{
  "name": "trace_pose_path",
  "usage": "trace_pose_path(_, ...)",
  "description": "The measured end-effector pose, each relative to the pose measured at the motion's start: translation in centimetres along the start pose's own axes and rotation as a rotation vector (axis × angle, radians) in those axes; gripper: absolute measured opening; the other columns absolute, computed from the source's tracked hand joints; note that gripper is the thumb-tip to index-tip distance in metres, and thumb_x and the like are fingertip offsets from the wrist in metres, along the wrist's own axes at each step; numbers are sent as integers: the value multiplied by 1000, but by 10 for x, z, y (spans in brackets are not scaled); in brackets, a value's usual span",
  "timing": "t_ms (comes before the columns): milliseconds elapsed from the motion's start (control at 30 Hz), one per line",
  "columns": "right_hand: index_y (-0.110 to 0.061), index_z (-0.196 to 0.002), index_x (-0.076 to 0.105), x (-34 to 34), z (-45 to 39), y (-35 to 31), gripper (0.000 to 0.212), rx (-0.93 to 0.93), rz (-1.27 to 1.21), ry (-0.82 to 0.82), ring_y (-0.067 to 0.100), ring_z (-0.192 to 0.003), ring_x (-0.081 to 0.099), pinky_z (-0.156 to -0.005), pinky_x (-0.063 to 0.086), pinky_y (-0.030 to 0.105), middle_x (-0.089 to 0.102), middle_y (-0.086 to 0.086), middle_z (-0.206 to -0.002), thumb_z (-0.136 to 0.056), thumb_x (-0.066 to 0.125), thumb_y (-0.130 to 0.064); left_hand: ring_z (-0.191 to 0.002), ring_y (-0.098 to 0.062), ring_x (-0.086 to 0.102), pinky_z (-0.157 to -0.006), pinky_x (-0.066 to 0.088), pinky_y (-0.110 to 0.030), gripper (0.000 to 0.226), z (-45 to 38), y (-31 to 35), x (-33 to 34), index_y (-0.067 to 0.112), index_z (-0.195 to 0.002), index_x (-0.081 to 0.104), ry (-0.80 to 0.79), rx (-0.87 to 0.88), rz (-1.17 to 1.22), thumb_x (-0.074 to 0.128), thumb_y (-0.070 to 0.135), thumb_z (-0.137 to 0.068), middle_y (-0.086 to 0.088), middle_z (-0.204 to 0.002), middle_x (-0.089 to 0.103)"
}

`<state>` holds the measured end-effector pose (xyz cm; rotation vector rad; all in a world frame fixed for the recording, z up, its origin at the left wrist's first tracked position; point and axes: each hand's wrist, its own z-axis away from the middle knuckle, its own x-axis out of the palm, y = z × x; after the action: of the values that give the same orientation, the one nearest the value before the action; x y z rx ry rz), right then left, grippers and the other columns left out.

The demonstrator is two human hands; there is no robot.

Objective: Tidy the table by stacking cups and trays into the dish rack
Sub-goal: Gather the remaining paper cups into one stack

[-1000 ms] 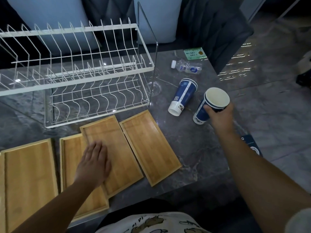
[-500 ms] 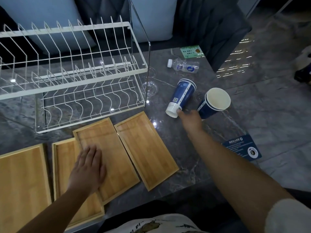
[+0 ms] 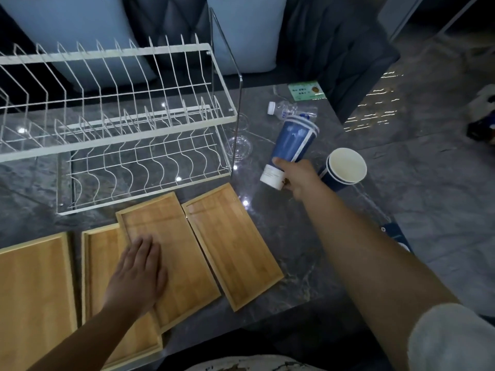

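Note:
A white wire dish rack (image 3: 115, 135) stands at the back left with nothing in it. Several bamboo trays lie in front of it; my left hand (image 3: 136, 274) rests flat on the overlapping middle tray (image 3: 182, 253). Another tray (image 3: 230, 242) lies to its right, one (image 3: 32, 298) at far left. My right hand (image 3: 297, 175) grips the base end of a blue and white paper cup stack (image 3: 293, 143), tilted with its mouth pointing away. A second nested pair of blue cups (image 3: 345, 167) lies just right of that hand, mouth toward me.
A plastic bottle (image 3: 284, 108) lies behind the cups beside a green card (image 3: 305, 91). A clear glass (image 3: 239, 143) stands at the rack's right end. The table's right edge runs close to the cups, with a blue label (image 3: 396, 236) at it.
My right hand let go of the open-mouthed cups, moved left and took hold of the lying cup stack by its base, lifting it. The left hand stayed on the tray.

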<state>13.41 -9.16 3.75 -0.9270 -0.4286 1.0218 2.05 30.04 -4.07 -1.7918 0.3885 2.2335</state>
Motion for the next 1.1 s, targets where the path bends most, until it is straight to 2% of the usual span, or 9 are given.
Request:
trace_pose_path(100,-16,-119,54,-24,36,-34,51,-260,-72,4,23,-96,69,-78,59,44,70,4,-112,-76,79,-22,-143,-34,28,-118,14,-45,78,1,-2,1,-1,-140,45,2,3,-3,12,53,-94,-22,-149,40)
trace_pose_path(200,-18,-129,44,-68,66,-67,71,-512,-9,172,8,-100,68,-82,57,30,66,-4,-119,-69,82,-26,-144,-34,25,-119,11,-45,77,3,-5,3,-1,-141,43,-15,3,13,14,52,-93,-22,-150,39)
trace_pose_path(300,-23,-126,37,-108,81,-76,69,-612,29,298,-2,-103,63,-87,52,21,59,-5,-123,-73,82,-21,-145,-32,24,-119,4,-41,76,2,-5,4,-1,-142,42,-8,-5,13,15,52,-93,-22,-151,38)
trace_pose_path(400,-18,-126,37,-125,81,-64,69,-634,134,390,-6,-94,62,-75,48,6,57,-4,-119,-73,82,-19,-145,-32,23,-120,3,-41,77,2,-3,3,0,-142,41,-12,2,11,13,52,-93,-21,-151,36)
trace_pose_path(533,-9,-133,39,-131,67,-40,80,-605,251,375,15,-114,58,-93,49,31,55,3,-132,-69,86,-19,-145,-33,23,-118,12,-45,78,1,-1,2,0,-143,41,3,8,9,12,52,-92,-22,-151,36)
trace_pose_path(633,-12,-132,39,-133,57,-23,84,-550,279,352,10,-113,56,-95,47,34,53,-6,-129,-65,88,-24,-145,-33,24,-118,13,-46,78,1,0,0,0,-143,41,-2,5,8,12,52,-92,-22,-151,36)
trace_pose_path(767,-8,-141,31,-138,45,-1,97,-466,267,336,25,-129,49,-106,44,47,48,8,-143,-63,89,-14,-142,-37,29,-117,18,-49,76,0,2,-2,-3,-139,44,6,26,8,17,48,-92,-25,-148,40)
trace_pose_path(967,-19,-154,5,-143,50,14,121,-351,340,365,27,-145,26,-115,29,46,18,7,-161,-66,88,-24,-145,-33,22,-119,-2,-39,77,3,-1,0,-2,-143,39,2,24,9,13,50,-92,-23,-152,35)
trace_pose_path(1100,-15,-152,16,-146,59,6,111,-571,742,434,29,-145,24,-116,27,46,21,10,-159,-68,86,-33,-146,-33,21,-117,-11,-34,78,3,0,0,-2,-143,38,6,22,19,13,51,-92,-23,-152,34)
